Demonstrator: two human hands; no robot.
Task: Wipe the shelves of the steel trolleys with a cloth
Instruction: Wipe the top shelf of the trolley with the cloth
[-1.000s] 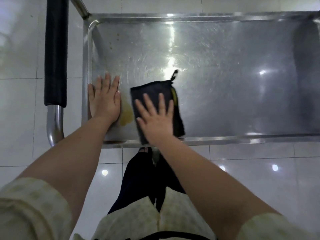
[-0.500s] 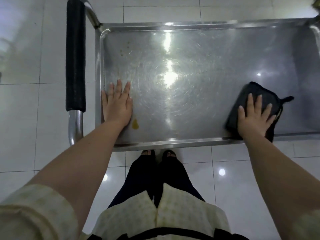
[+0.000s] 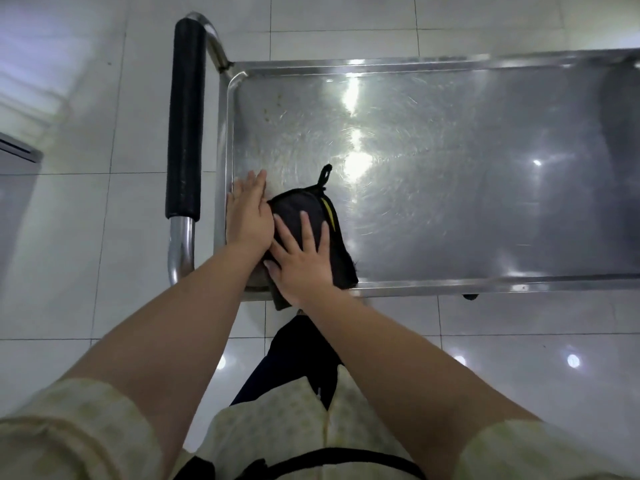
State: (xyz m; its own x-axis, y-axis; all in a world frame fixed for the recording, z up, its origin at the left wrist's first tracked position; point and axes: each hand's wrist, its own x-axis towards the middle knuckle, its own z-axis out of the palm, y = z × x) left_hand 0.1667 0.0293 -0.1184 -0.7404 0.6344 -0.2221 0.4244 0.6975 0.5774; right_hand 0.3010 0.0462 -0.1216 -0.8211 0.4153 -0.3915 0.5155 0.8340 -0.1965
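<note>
Pressing the cloth (image 3: 313, 233) flat under spread fingers at the shelf's (image 3: 450, 202) near left corner, the right hand (image 3: 301, 258) touches the flat left hand (image 3: 247, 216), and the overhanging cloth edge may slip off.

Both bare forearms reach forward and down from pale short sleeves, converging until the two hands sit side by side. The left hand (image 3: 248, 216) lies palm down with its fingers held together and pointing away from the body, its inner edge touching the right hand's index finger. The right hand (image 3: 302, 259) is also palm down, fingers (image 3: 308, 226) spread and extended, thumb angled out toward the left wrist. Neither hand is curled into a grip; both are flat and pressing downward. The wrists are nearly straight, the left forearm running in from the lower left, the right from the lower right.
</note>
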